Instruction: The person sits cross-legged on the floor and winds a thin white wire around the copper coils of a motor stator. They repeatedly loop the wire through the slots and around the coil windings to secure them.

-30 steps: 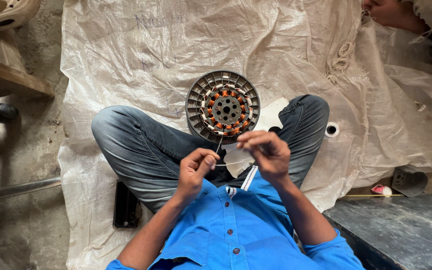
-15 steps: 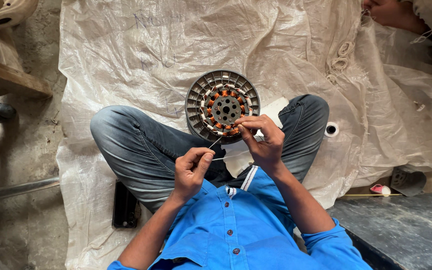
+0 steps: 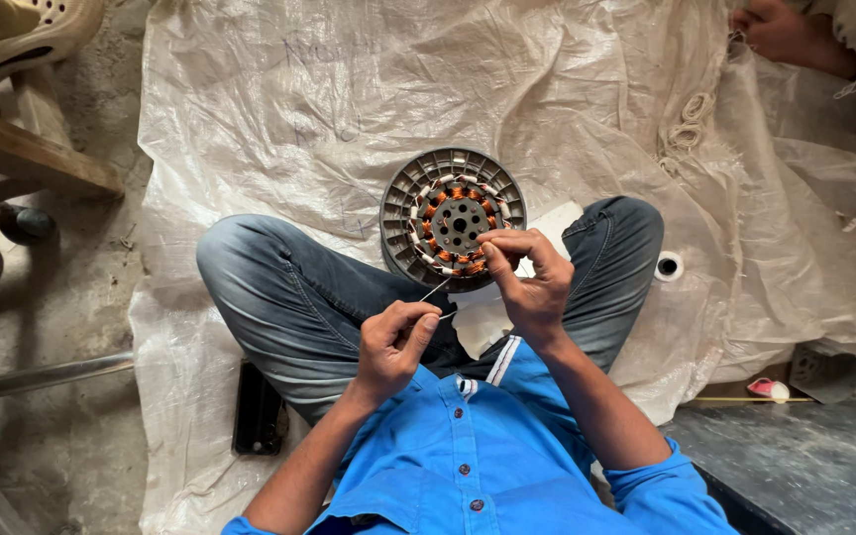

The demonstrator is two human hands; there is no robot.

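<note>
stator (image 3: 453, 220) just beyond right grip (image 3: 527, 282)

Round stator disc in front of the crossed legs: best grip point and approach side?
Probably the ribbed grey outer rim of the stator disc, from its far or left side. It lies flat on the white sheet, rim bare there. The copper windings look delicate, and the right hand covers the near edge while the left hand pinches a thin wire.

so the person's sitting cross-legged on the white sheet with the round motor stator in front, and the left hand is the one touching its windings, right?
Not quite: the head view shows the right hand touching the stator windings. The left hand is off it, pinching a thin wire. The rest is right.
</note>
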